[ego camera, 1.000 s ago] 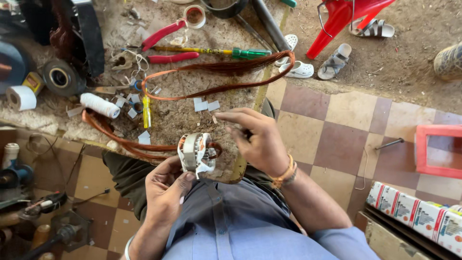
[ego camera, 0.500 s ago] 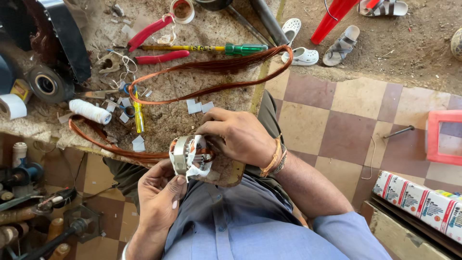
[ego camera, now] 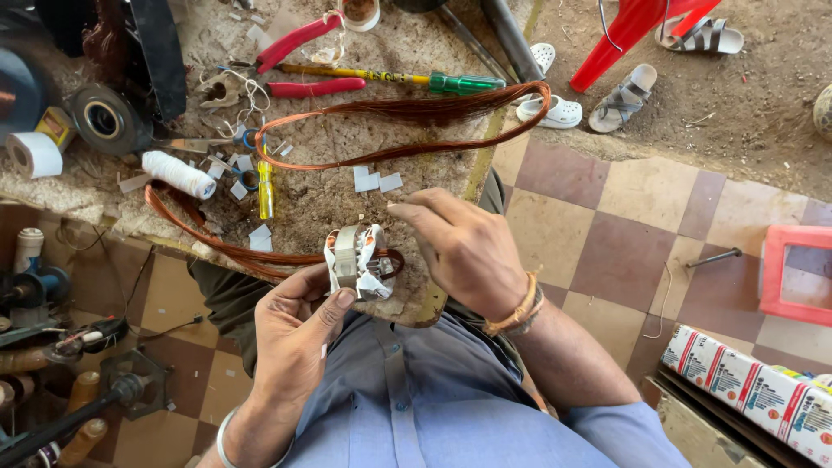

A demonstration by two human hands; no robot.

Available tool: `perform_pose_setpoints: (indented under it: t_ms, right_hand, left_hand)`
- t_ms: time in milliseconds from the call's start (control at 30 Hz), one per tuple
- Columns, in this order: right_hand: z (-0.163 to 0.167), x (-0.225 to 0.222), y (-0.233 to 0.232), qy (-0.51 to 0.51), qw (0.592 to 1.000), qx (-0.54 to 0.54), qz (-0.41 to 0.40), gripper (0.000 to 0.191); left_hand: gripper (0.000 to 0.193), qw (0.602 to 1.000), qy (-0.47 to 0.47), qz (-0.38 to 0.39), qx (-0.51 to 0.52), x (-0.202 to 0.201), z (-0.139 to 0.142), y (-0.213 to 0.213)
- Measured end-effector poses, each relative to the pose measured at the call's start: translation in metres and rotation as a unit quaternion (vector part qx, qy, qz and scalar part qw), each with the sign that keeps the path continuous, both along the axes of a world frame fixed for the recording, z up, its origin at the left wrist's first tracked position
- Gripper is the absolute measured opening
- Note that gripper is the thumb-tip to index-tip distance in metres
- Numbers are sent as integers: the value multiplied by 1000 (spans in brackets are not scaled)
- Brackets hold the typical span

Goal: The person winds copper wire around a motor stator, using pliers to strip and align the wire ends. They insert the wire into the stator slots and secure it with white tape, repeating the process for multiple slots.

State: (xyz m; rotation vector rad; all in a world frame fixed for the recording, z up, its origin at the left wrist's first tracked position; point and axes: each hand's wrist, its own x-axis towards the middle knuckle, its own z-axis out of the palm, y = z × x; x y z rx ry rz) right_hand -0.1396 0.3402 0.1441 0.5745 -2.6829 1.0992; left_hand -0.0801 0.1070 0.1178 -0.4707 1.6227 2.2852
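Single head-worn view, looking steeply down, close over both hands, worn workbench [ego camera: 347,199] ahead, tiled floor [ego camera: 607,234] beyond

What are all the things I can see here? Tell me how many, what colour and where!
motor core: one, grey metal with white paper, held at the worktop's near edge
copper wire loop: one, orange-brown, lying on the worktop
screwdriver: one, yellow shaft and green handle, far side of the worktop
pliers: one pair, red handles, top of the worktop
thread spool: one, white, left on the worktop
paper slips: several, white, scattered mid-worktop
tape roll: one, black, left edge
sandals: several, pale, on the dirt floor
plastic chair: one, red, top right
left hand: holds the motor core
right hand: fingers just right of the core
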Motion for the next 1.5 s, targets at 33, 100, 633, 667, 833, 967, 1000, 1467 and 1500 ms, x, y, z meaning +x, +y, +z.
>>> perform_pose_setpoints:
  t_ms: [33, 100, 633, 667, 833, 967, 1000, 1467, 1500]
  right_hand:
    - [1, 3, 1, -3, 1000, -14, -13, 29]
    - [3, 9, 4, -7, 998, -42, -39, 29]
    - [-4, 26, 7, -40, 987, -126, -90, 29]
    - [-3, 28, 7, -38, 987, -128, -93, 29]
    - [0, 29, 15, -7, 983, -154, -104, 28]
    - [0, 23, 19, -8, 826, -555, 92, 42]
    - [-1, 21, 20, -35, 689, -703, 173, 54]
    - [-3, 45, -29, -109, 959, -257, -52, 47]
    - [1, 44, -34, -100, 964, -241, -43, 47]
  left_hand:
    - [37, 1000, -4, -2, -4, 0, 1, 0]
    - [38, 1000, -12, -5, -11, -1, 3, -1]
    - [38, 1000, -1, -4, 3, 3, 2, 0]
    - [38, 1000, 4, -2, 5, 3, 2, 0]
    - [38, 1000, 5, -13, 5, -1, 6, 0]
    - [38, 998, 31, -53, -10, -6, 9, 0]
    - [38, 997, 46, -60, -6, -6, 9, 1]
    - [28, 707, 399, 45, -582, -18, 60, -120]
    - [36, 657, 434, 32, -615, -27, 65, -135]
